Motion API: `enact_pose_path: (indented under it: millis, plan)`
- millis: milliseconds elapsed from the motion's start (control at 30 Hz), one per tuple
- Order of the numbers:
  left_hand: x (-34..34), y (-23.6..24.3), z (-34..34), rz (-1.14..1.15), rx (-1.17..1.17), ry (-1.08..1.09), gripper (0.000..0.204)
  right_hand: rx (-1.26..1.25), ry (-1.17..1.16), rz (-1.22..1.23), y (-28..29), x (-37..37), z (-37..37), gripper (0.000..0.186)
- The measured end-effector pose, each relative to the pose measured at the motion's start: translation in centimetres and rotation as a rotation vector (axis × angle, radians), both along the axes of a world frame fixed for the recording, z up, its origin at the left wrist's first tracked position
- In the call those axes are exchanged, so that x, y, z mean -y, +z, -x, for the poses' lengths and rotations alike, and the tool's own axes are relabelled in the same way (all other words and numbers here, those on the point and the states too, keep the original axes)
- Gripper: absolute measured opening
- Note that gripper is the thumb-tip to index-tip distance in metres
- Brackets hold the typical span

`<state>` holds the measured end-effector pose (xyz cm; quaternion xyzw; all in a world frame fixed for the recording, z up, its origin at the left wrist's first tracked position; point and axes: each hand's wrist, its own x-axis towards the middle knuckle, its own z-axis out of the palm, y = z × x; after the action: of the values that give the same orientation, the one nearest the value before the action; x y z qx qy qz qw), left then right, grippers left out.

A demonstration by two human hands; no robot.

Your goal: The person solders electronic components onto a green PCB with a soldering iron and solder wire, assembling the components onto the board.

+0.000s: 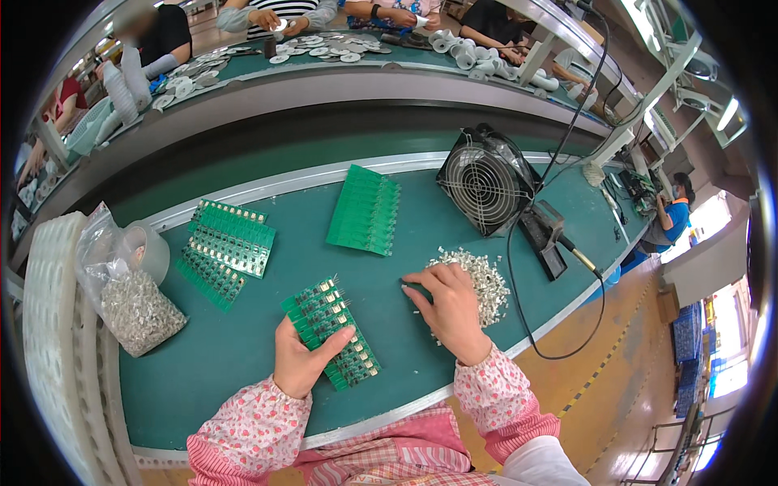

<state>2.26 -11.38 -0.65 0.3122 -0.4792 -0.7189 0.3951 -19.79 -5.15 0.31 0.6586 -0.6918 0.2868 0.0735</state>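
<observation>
The left hand [298, 356] reaches in from the lower edge, its thumb laid across the face of a green circuit panel [322, 314] and pressing it against the fingers beneath; the panel is held slanted above the near part of the table [219, 377]. The right hand [450, 312] is bent at the wrist, back upward, beside one heap of small white parts [490, 287], with thumb and forefinger nearly together; I cannot tell whether they pinch a part. The left fingers are hidden under the panel, and the right palm covers the heap's near-left edge. Farther off lie one group of plain green boards [363, 211], too tightly overlapped to count, and what look like three fanned populated panels [231, 243]. There is one fan [484, 182] and one clear bag [139, 316] of small parts, partly hiding a pale roll [154, 253].
</observation>
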Motion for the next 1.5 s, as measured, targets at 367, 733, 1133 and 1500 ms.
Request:
enact_pose_path:
  millis: [367, 733, 1133, 1500]
  plan:
    - [0.0, -0.1, -0.4, 0.004, 0.006, -0.019, 0.029, 0.84, 0.039, -0.162, 0.7, -0.3, -3.7, 0.015]
    - [0.0, 0.1, -0.5, 0.033, 0.047, -0.033, 0.032, 1.241, 0.108, -0.218, 0.8, -0.5, -5.4, 0.018]
    - [0.3, -0.2, -0.4, 0.057, 0.082, -0.057, 0.029, 1.417, 0.206, -0.257, 0.6, 0.0, -5.2, 0.012]
    - [-0.1, 0.0, -0.3, 0.117, 0.122, -0.054, 0.026, 1.593, 0.215, -0.381, -0.1, 0.4, -6.4, 0.016]
